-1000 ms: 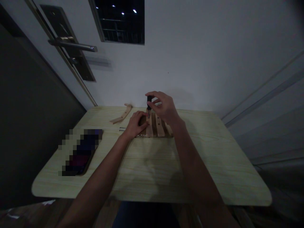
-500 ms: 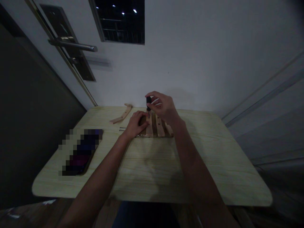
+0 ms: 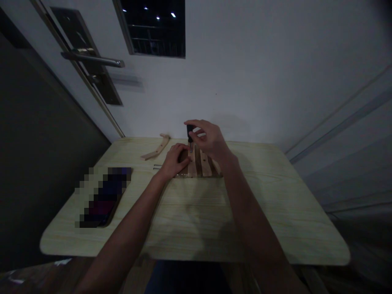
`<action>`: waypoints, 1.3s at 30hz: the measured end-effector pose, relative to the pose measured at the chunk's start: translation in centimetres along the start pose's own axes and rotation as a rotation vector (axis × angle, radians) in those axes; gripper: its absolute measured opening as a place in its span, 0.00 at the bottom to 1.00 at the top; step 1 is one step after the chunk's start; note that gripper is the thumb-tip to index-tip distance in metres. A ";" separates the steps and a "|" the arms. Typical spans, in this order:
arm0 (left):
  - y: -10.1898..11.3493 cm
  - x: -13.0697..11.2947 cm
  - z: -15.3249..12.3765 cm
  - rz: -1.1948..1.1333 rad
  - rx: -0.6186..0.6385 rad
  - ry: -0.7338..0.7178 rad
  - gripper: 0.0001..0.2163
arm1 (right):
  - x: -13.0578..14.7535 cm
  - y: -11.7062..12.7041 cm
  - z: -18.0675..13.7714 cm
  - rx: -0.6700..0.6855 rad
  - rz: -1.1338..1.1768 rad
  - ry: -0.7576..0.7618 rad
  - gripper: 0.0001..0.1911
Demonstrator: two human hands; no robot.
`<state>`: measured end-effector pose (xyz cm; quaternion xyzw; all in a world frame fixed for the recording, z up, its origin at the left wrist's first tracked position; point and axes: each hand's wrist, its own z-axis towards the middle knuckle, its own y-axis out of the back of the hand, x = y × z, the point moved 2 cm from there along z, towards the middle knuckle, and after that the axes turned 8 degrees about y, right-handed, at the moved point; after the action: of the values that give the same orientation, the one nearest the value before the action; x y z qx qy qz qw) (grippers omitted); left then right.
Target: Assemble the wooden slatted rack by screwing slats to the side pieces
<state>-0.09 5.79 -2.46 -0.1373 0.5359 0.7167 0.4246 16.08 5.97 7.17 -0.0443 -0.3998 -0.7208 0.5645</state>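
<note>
My right hand [image 3: 211, 139] is closed around the black handle of a screwdriver [image 3: 190, 134], fingertips near its top. The screwdriver stands almost upright, its shaft pointing down at the far part of a pale wooden strip [image 3: 192, 168]. My left hand [image 3: 174, 161] is on the left of that strip, with index fingertip and thumb pressed against it. Below the strip lies a brown, shiny flat base [image 3: 198, 166]. A second wooden strip with dark holes [image 3: 205, 165] lies to the right, and another is partly hidden by my right wrist.
A loose, bent wooden piece [image 3: 157, 149] lies at the table's back left. Two thin metal pieces, perhaps screws [image 3: 157, 166], are left of my left hand. A phone with a blurred-out screen [image 3: 107, 198] rests on the table [image 3: 269, 196]. Behind stands a white door with a handle [image 3: 98, 60].
My right hand and the screwdriver top have shifted slightly left, and the fingers have turned a little on the handle. My left hand keeps its place on the strip.
</note>
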 end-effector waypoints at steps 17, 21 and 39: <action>0.1 0.0 0.0 0.002 0.009 -0.012 0.12 | 0.2 0.0 0.1 -0.009 -0.086 0.006 0.11; 0.1 -0.2 0.0 0.001 0.010 -0.011 0.12 | 0.0 0.0 -0.1 -0.032 -0.061 0.006 0.14; -0.1 0.1 0.0 0.001 -0.002 -0.017 0.12 | 0.1 0.0 0.0 0.022 -0.129 -0.014 0.16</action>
<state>-0.10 5.88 -2.56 -0.1314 0.5317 0.7185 0.4287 16.06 5.86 7.19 -0.0172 -0.4137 -0.7508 0.5146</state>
